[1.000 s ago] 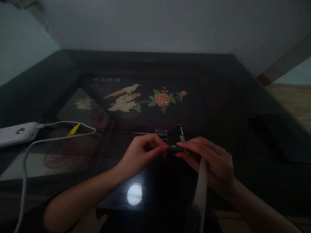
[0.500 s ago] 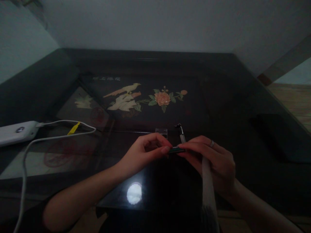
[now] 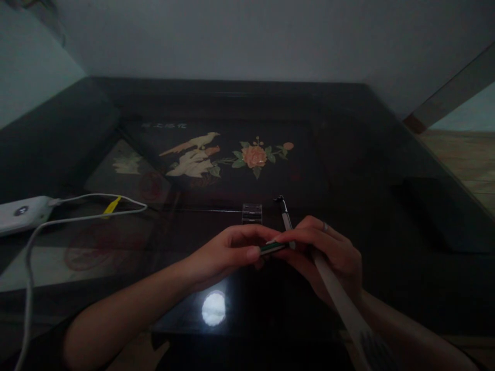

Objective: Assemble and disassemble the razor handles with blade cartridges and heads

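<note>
Between the fingertips of my left hand (image 3: 228,252) and my right hand (image 3: 328,252) is a small flat green piece with pale edges (image 3: 273,248). Both hands pinch it low over the dark table, and their fingers partly cover it. A thin silver piece with a dark hooked tip (image 3: 285,219) rises just beyond the right fingertips; whether it is held cannot be made out. Under my right palm, a long pale strip (image 3: 336,288) with a dark streaked end slants toward me. A small clear plastic piece (image 3: 252,212) lies just past my left fingers.
The glossy dark table (image 3: 348,154) bears a bird-and-flower picture (image 3: 254,156). On the left, a white power bank (image 3: 23,214) has a white cable (image 3: 88,217) with a yellow tag (image 3: 112,206). A dark flat object (image 3: 444,216) lies at right.
The green piece has tilted and shifted slightly toward me and left, with both hands. The pale strip's near end has swung to the right. My view has turned slightly.
</note>
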The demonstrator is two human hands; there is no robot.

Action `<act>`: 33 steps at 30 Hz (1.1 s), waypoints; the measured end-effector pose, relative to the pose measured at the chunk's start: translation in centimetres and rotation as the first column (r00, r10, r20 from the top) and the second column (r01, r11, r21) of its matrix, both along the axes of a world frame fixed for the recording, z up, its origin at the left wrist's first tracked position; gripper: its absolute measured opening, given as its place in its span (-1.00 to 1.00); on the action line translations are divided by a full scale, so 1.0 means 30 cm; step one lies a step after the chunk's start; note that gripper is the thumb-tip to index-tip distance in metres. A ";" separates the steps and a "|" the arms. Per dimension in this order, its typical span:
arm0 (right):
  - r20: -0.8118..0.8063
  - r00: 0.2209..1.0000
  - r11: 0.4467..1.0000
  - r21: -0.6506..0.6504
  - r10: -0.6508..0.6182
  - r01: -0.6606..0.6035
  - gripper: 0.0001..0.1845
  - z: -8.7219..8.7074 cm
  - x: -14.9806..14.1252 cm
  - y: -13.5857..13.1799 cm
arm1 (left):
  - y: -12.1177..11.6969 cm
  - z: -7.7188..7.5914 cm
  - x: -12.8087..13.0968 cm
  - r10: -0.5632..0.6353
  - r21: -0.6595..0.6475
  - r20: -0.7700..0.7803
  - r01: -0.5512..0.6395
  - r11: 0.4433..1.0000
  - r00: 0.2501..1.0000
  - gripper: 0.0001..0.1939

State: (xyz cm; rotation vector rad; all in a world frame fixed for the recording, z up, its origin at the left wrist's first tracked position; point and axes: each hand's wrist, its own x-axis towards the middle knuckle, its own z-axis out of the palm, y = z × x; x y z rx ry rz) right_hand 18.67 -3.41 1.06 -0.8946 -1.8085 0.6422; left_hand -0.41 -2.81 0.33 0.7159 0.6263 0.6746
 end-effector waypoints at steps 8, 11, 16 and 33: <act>0.007 0.999 0.999 0.009 0.046 -0.046 -0.86 -0.002 0.000 0.002 | 0.003 0.001 -0.001 -0.022 -0.018 0.008 0.022 1.000 1.000 -0.56; 0.006 0.998 0.998 0.005 0.060 -0.060 -0.85 -0.002 0.001 0.003 | 0.006 0.000 0.000 -0.032 -0.004 0.014 0.032 0.999 0.999 -0.55; -0.013 0.997 0.997 -0.012 0.079 -0.080 -0.87 -0.005 0.006 0.004 | 0.008 -0.005 -0.002 -0.046 0.014 0.025 0.046 0.999 0.999 -0.56; 0.010 1.000 0.999 -0.036 0.023 -0.022 -0.83 -0.001 0.015 0.004 | 0.010 -0.014 -0.004 -0.008 0.130 0.025 0.004 0.991 1.000 -0.58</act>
